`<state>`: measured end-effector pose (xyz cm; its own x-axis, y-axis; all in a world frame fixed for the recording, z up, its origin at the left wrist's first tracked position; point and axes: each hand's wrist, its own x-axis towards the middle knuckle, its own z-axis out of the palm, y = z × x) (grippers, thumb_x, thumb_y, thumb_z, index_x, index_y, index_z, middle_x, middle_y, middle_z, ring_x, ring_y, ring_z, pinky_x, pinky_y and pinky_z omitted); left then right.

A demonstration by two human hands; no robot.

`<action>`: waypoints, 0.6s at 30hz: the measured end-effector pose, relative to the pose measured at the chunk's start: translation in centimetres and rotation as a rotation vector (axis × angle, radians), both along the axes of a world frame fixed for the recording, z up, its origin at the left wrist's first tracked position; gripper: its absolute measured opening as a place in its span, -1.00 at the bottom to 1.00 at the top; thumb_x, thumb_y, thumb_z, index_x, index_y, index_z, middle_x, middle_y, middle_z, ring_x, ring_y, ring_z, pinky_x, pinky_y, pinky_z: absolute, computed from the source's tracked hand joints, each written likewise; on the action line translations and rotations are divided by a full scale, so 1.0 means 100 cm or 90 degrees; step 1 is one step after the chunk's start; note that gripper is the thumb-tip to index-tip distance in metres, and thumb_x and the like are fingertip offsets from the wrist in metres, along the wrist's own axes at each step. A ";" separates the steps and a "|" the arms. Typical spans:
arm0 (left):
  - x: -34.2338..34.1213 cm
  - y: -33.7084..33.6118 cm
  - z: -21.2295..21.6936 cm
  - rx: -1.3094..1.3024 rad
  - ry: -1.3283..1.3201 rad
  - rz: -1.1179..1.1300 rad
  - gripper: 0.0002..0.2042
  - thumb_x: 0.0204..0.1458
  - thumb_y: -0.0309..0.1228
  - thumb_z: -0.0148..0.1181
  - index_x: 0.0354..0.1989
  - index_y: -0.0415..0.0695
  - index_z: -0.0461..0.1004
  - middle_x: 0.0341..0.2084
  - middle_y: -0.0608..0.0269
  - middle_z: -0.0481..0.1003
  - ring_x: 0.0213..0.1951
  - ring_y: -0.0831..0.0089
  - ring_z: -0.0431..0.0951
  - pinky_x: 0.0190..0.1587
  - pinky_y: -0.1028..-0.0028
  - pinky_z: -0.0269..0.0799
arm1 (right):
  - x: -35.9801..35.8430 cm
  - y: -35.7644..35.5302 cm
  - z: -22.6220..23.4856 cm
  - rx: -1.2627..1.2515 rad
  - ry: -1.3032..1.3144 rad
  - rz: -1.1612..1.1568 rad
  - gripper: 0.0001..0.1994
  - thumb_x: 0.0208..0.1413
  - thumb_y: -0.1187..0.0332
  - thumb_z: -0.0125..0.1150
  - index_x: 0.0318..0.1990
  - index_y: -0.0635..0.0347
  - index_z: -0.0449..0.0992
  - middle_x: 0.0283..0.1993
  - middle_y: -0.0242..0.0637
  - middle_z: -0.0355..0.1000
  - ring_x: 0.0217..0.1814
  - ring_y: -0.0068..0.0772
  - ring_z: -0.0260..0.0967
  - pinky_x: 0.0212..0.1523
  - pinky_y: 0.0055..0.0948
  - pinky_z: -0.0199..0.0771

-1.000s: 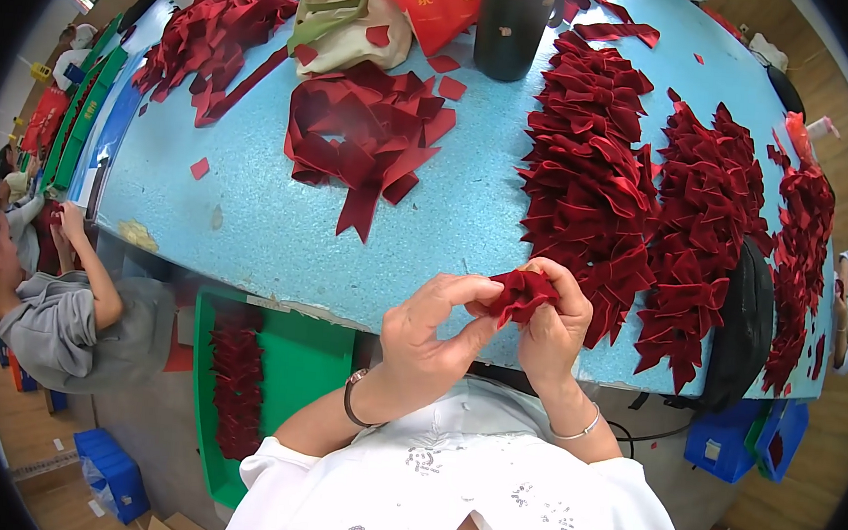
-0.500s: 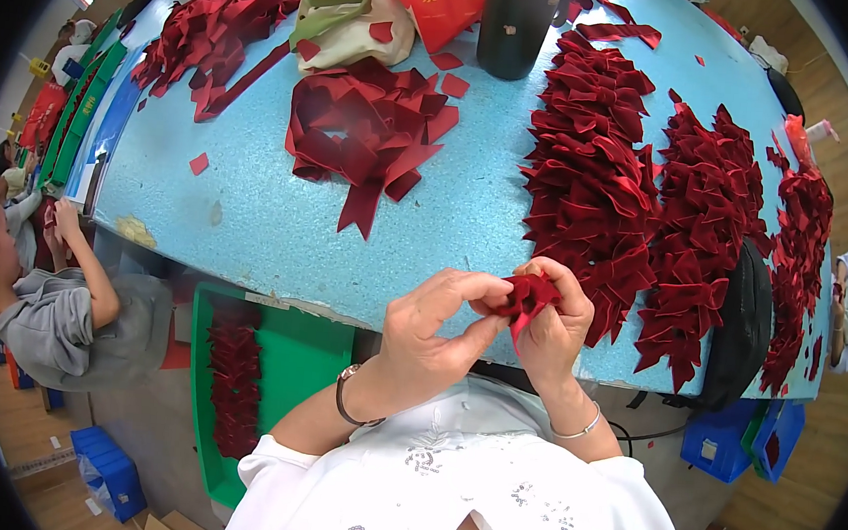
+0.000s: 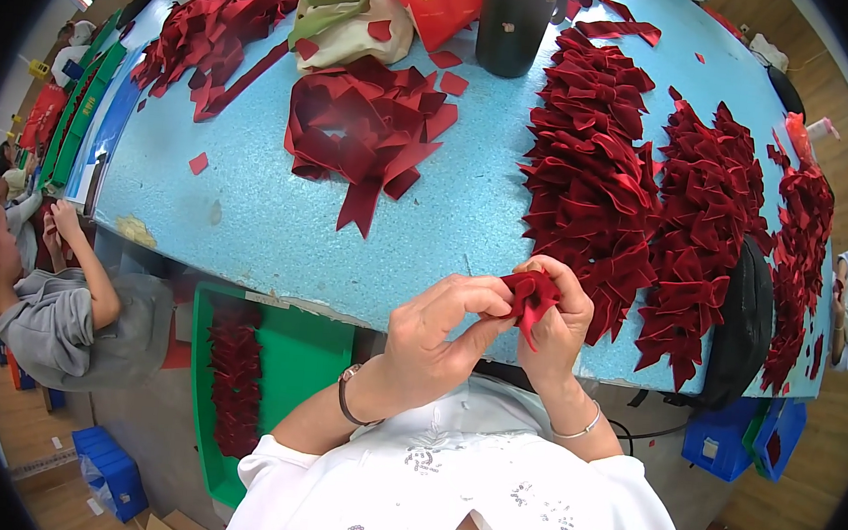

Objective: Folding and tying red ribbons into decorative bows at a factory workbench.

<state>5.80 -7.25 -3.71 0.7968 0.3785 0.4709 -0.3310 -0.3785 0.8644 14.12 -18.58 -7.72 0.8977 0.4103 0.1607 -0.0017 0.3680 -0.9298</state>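
Both hands up at table edge, just below frame centre. Left hand [image 3: 436,323] + right hand [image 3: 557,327] pinch one small folded dark-red velvet ribbon piece [image 3: 531,295] between them. Left thumb and forefinger pressed together on its 9 o'clock side; right fingers curl round its 3 o'clock side, thumb on the front. Other fingers on both hands bent in, not spread.

The piece: deep crimson, matte nap, crumpled into a small bunch w/ folds, one pointed tail hanging toward 6 o'clock. It sits off the table surface, held over the near edge of the light-blue table top [image 3: 250,201]. Can't tell exact fold shape, fingers cover most of it.

Thin dark bangle [image 3: 344,396] on left wrist, thin silver bracelet [image 3: 575,431] on right wrist. White patterned top [image 3: 446,496] at 6 o'clock.

At 1 o'clock from hands: long heap of finished dark-red velvet bows [image 3: 591,169], near end just beside right hand. Second heap of same bows [image 3: 702,217] at 2–3 o'clock, third heap [image 3: 804,245] further out. At 11 o'clock: loose pile of cut dark-red ribbon strips [image 3: 365,131], well apart from hands. Black cylinder container [image 3: 518,18] at 12 o'clock. Another strip pile [image 3: 214,24] at 10–11 o'clock, far.

Green plastic tray [image 3: 287,354] under table at 8–9 o'clock, red pieces in it. Another person in grey top [image 3: 61,321] at 9 o'clock, own hands raised.
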 end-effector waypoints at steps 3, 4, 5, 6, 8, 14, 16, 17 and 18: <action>0.000 0.000 0.002 -0.033 0.003 -0.019 -0.76 -0.22 -0.73 0.29 -0.33 -0.28 0.45 -0.39 0.16 0.54 -0.32 0.46 0.55 -0.24 0.55 0.45 | 0.000 -0.001 -0.002 0.008 0.007 0.001 -0.59 -0.21 0.77 -0.29 -0.20 0.38 0.42 -0.35 -0.30 0.45 -0.31 -0.58 0.35 -0.24 -0.59 0.41; -0.001 0.001 0.004 -0.034 0.021 -0.016 -0.76 -0.21 -0.73 0.28 -0.32 -0.29 0.45 -0.39 0.16 0.54 -0.32 0.46 0.55 -0.24 0.55 0.45 | 0.000 -0.002 -0.003 0.003 0.003 0.001 -0.60 -0.20 0.77 -0.28 -0.20 0.37 0.43 -0.34 -0.29 0.45 -0.31 -0.58 0.35 -0.24 -0.59 0.41; -0.001 0.001 0.006 -0.035 0.039 -0.014 -0.76 -0.21 -0.73 0.28 -0.32 -0.29 0.45 -0.38 0.15 0.54 -0.32 0.47 0.54 -0.24 0.55 0.45 | 0.000 -0.002 -0.003 -0.001 -0.001 0.001 -0.60 -0.19 0.77 -0.28 -0.20 0.37 0.43 -0.34 -0.29 0.45 -0.31 -0.58 0.35 -0.24 -0.59 0.41; -0.001 0.001 0.006 -0.036 0.057 -0.012 -0.75 -0.21 -0.74 0.28 -0.31 -0.30 0.46 -0.38 0.15 0.54 -0.32 0.47 0.54 -0.24 0.55 0.45 | 0.001 -0.002 -0.003 -0.001 -0.001 0.000 -0.60 -0.19 0.77 -0.28 -0.20 0.37 0.43 -0.34 -0.29 0.45 -0.31 -0.58 0.35 -0.24 -0.59 0.41; -0.001 0.000 0.004 -0.040 0.038 -0.006 -0.75 -0.21 -0.74 0.27 -0.31 -0.30 0.46 -0.38 0.15 0.54 -0.32 0.47 0.54 -0.25 0.55 0.45 | 0.000 -0.002 -0.002 -0.028 -0.033 -0.007 -0.63 -0.16 0.76 -0.23 -0.20 0.36 0.43 -0.34 -0.30 0.45 -0.31 -0.58 0.36 -0.25 -0.59 0.42; 0.004 -0.003 0.005 0.006 -0.035 0.008 -0.73 -0.25 -0.75 0.27 -0.30 -0.30 0.46 -0.40 0.15 0.54 -0.37 0.45 0.54 -0.30 0.56 0.44 | -0.004 -0.002 0.003 -0.078 -0.124 -0.039 -0.68 -0.13 0.74 -0.13 -0.20 0.36 0.43 -0.36 -0.30 0.46 -0.32 -0.58 0.37 -0.27 -0.59 0.42; 0.006 -0.001 0.005 0.040 -0.044 0.008 -0.72 -0.26 -0.75 0.28 -0.31 -0.29 0.47 -0.41 0.14 0.54 -0.39 0.44 0.54 -0.32 0.55 0.44 | -0.006 -0.002 0.002 -0.094 -0.160 -0.053 -0.69 -0.14 0.74 -0.10 -0.20 0.35 0.43 -0.37 -0.30 0.47 -0.34 -0.58 0.38 -0.29 -0.60 0.42; 0.006 0.000 0.005 0.075 -0.052 0.008 -0.72 -0.27 -0.75 0.28 -0.32 -0.28 0.47 -0.42 0.14 0.54 -0.40 0.42 0.54 -0.34 0.55 0.44 | -0.006 -0.002 0.001 -0.103 -0.179 -0.061 -0.69 -0.14 0.73 -0.09 -0.20 0.35 0.43 -0.38 -0.30 0.47 -0.34 -0.58 0.39 -0.30 -0.60 0.42; 0.007 0.000 0.006 0.110 -0.061 0.008 -0.72 -0.29 -0.75 0.28 -0.33 -0.28 0.47 -0.43 0.13 0.54 -0.42 0.41 0.53 -0.36 0.54 0.44 | -0.006 -0.002 0.002 -0.103 -0.178 -0.061 -0.69 -0.14 0.73 -0.09 -0.20 0.35 0.43 -0.38 -0.30 0.47 -0.34 -0.58 0.39 -0.30 -0.60 0.42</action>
